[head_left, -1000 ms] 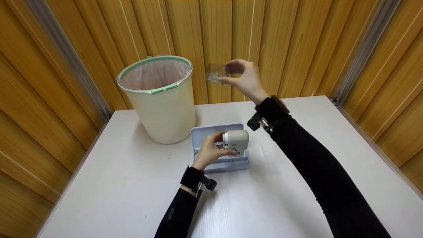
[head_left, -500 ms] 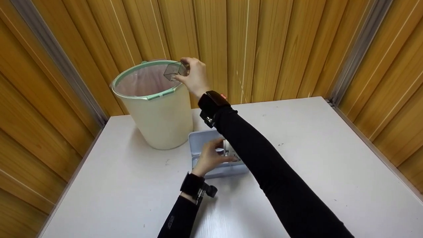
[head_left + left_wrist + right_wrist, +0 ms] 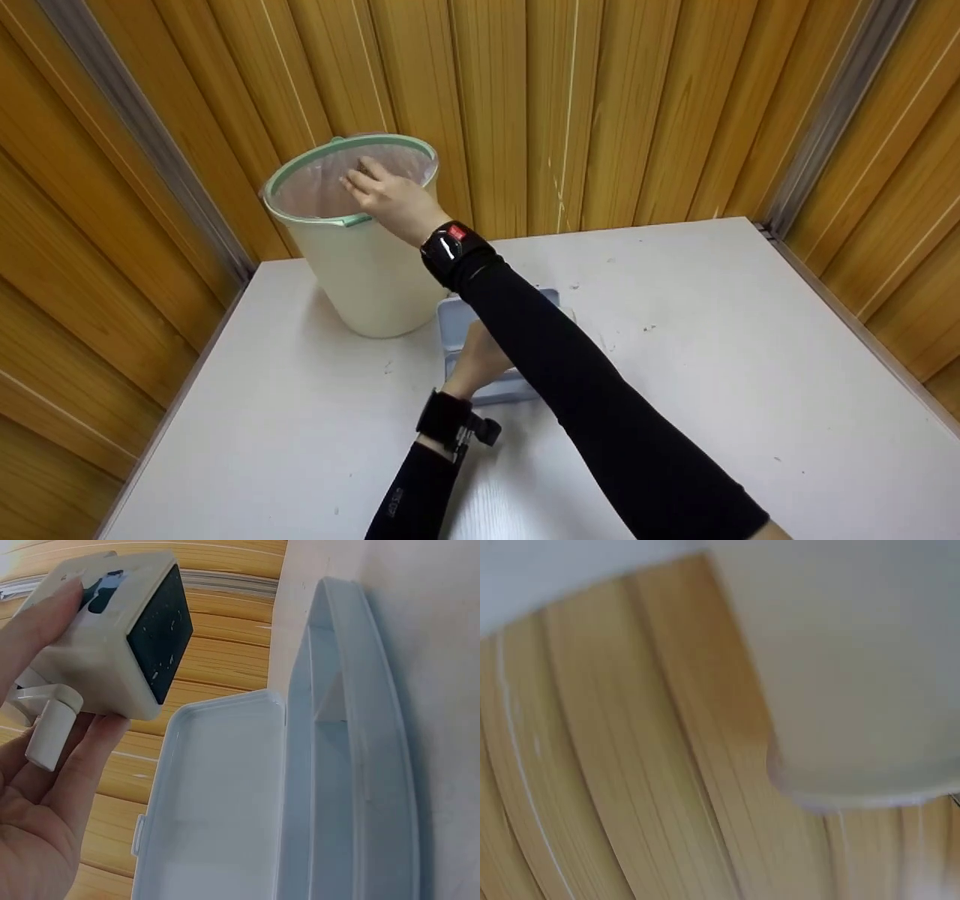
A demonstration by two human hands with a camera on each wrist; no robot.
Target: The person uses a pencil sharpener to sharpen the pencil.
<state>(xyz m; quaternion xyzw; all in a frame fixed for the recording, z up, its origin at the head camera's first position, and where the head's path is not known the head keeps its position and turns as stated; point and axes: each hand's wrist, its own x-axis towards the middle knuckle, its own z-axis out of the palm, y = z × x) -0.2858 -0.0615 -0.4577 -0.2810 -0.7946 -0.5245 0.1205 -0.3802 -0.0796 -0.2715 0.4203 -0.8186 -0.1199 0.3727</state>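
Note:
My left hand holds a beige hand-crank pencil sharpener with a white crank handle, above an open light-blue pencil case. In the left wrist view, the sharpener's dark square end shows pale specks. My right sleeve covers most of the sharpener in the head view. Over the mouth of the bin, my right hand is turned palm down with bent fingers. The clear shavings drawer it pinches is almost wholly hidden behind the fingers. The right wrist view is blurred and shows only the bin's outer wall.
A green rim holds a translucent bag in the bin, at the back left of the white table. Small dark specks lie on the table. Wood-patterned panels stand behind and at both sides.
My right hand has moved left with the clear drawer to the bin's mouth and rolled over palm down. The left hand stays above the pencil case with the sharpener.

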